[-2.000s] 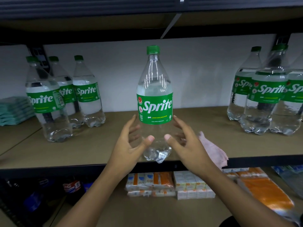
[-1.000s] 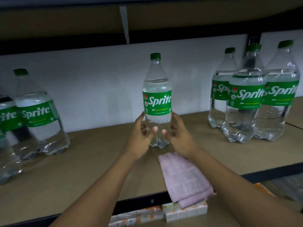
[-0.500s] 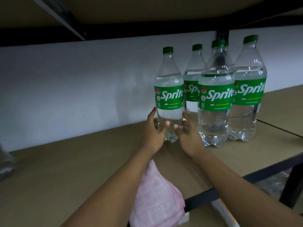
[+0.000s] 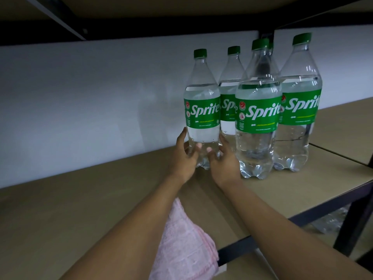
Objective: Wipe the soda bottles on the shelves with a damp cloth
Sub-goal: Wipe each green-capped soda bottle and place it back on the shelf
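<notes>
On a tan board shelf (image 4: 80, 199) backed by a white wall (image 4: 80, 93), a person is holding one clear Sprite bottle (image 4: 202, 110) between two bare hands. The left hand (image 4: 185, 156) is curling round the bottle's lower body from nine o'clock, its thumb lying across the front. The right hand (image 4: 224, 160) is gripping from three o'clock in the same way, and the two thumbs are nearly meeting. The held bottle is standing upright toward one o'clock of the view, green cap on and label facing the camera; its base is appearing to rest on the board. Three more capped Sprite bottles are crowding at two o'clock. A front bottle (image 4: 258, 118) is standing nearest the camera, just beside the right hand; whether they are touching cannot be told. A rear bottle (image 4: 230, 91) is showing between it and the held one, and a far bottle (image 4: 298, 110) is standing at three o'clock. A pink cloth (image 4: 181, 245) is lying folded at six o'clock, partly under the left forearm and hanging over the shelf's front edge. A black rail (image 4: 302, 217) is running along that edge toward a black post (image 4: 351, 223) at four o'clock.
</notes>
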Tool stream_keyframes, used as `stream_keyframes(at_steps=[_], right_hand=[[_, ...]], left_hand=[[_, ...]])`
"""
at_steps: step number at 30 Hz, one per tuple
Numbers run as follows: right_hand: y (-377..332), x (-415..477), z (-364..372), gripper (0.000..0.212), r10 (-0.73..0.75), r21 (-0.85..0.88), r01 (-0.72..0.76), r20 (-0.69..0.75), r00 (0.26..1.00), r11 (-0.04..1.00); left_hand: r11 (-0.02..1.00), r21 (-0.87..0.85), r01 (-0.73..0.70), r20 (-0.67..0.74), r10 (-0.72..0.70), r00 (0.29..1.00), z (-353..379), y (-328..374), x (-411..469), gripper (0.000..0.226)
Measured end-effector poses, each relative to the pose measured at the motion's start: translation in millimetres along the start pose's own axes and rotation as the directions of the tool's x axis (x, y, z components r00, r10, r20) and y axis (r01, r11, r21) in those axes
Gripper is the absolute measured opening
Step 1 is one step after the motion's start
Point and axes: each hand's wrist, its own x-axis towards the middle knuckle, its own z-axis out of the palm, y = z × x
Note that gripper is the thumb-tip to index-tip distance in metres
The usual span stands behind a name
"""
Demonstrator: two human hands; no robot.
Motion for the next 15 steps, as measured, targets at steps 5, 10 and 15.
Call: stream_keyframes(at_steps=[5,10,15], right_hand=[[-4.0,-3.7,-1.7,0.053,0.004,-0.037,-0.004,-0.025,1.0,0.999],[-7.5,-7.0,-3.1,0.052,0.014,-0.066,-0.016,-0.04,0.999,0.998],[-20.6,-17.9,-6.5,0.045,0.042,-0.119,-0.047,-0.047,0.998,0.992]], left_hand=[[1.0,0.012,0.006,0.01,-0.006,1.0,-0.2,-0.1,0.7,0.07],[0.999,0.032,0.03,0.026,-0.031,0.999,-0.9,6.4,-0.3,0.07],[0.991,0.086,0.104,0.009,-0.106,0.994,-17.5,16.1,-18.7,0.062]])
